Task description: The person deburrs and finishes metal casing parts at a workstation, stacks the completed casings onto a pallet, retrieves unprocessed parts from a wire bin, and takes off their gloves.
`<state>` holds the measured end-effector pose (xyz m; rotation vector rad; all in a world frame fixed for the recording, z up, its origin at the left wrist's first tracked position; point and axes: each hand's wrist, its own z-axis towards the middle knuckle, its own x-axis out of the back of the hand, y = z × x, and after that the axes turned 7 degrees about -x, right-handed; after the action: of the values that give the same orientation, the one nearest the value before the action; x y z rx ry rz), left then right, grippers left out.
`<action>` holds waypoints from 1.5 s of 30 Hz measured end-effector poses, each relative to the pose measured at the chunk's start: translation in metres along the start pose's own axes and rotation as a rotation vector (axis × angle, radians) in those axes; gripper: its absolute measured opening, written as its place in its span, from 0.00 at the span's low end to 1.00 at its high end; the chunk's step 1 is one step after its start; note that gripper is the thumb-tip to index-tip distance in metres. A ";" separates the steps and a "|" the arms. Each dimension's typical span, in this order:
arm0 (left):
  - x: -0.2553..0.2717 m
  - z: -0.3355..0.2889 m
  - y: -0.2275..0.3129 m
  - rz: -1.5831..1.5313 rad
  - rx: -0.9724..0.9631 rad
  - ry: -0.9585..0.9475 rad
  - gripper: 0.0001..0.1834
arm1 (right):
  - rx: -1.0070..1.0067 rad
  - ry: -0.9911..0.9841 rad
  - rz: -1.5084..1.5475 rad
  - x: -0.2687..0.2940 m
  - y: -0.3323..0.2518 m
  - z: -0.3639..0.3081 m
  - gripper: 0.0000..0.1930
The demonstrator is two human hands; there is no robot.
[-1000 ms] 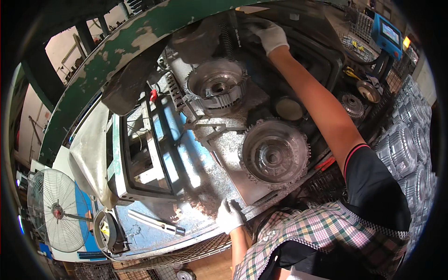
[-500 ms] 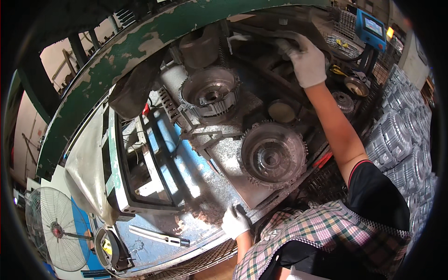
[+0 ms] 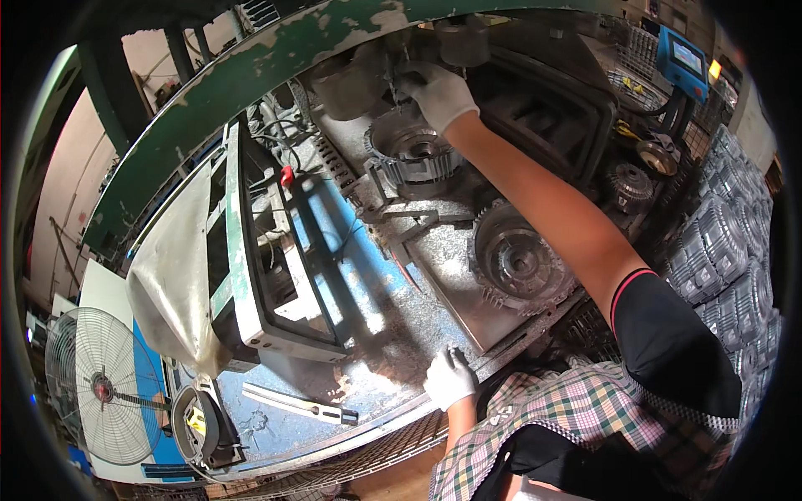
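My gloved right hand [image 3: 443, 96] reaches across to the back with its fingers curled beside the machine's hanging spindle. What the fingers close on, if anything, is hidden. Just below the hand, a round ribbed metal housing [image 3: 426, 171] sits in a fixture on the metal plate. Under my right forearm lies a second round housing [image 3: 522, 263] with a toothed rim, its open side up. At the front edge of the worktable [image 3: 393, 334], my gloved left hand [image 3: 451, 378] rests on the surface with its fingers loosely stretched out, holding nothing.
A green machine beam [image 3: 276, 63] arches across the back. Left stand a metal frame [image 3: 242, 242] and a fan [image 3: 102, 387]; a slotted bar [image 3: 301, 405] lies in front. A blue control panel [image 3: 683, 63] is at the far right, above stacked metal housings [image 3: 723, 259].
My right hand has swung left from the back right to the spindle above the far housing. The view has shifted, and my left hand stays at the table edge.
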<state>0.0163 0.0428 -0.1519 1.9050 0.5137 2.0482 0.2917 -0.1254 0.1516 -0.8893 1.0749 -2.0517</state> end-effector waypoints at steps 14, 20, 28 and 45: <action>-0.007 0.000 -0.004 0.005 -0.090 -0.016 0.15 | 0.573 0.267 -0.267 0.061 -0.005 -0.131 0.12; -0.002 0.000 0.000 0.018 -0.065 -0.024 0.15 | 0.561 0.139 -0.291 0.068 0.000 -0.123 0.14; -0.006 0.000 -0.003 -0.038 -0.022 -0.022 0.14 | 0.107 0.163 0.060 0.123 0.007 -0.108 0.16; 0.082 0.036 0.069 -0.250 -0.711 0.415 0.21 | -0.272 0.179 -0.993 0.185 0.302 -0.120 0.21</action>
<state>0.0475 0.0199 -0.0452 0.9703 0.0676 2.0721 0.1617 -0.3575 -0.1117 -1.6366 1.1443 -2.8519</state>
